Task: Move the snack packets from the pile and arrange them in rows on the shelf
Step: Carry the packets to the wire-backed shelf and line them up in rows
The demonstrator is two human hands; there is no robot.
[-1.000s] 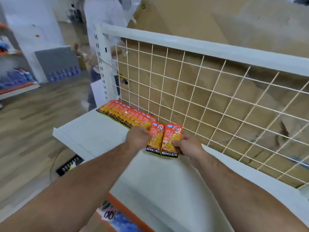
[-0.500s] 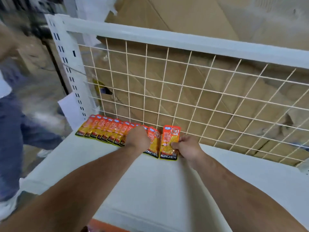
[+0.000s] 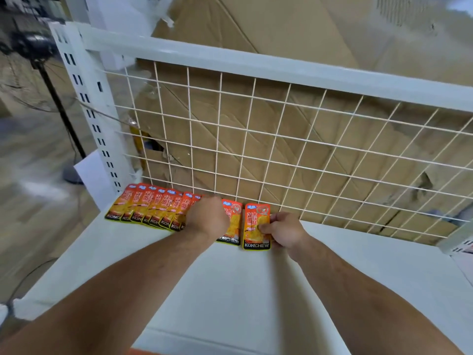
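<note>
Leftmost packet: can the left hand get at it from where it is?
Probably yes. The leftmost packet lies uncovered at the end of the row; the left hand rests on the same row further right, with nothing standing between them.

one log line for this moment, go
step: arranging row | left hand: rests on packet row | right hand: pinches end packet | shelf: row along wire grid

Orange foil snack packets (image 3: 151, 211) are lying in 1 row at frame centre on the white metal shelf (image 3: 230, 290), before the white wire grid (image 3: 219, 147) backed by brown cardboard (image 3: 281, 34).
</note>
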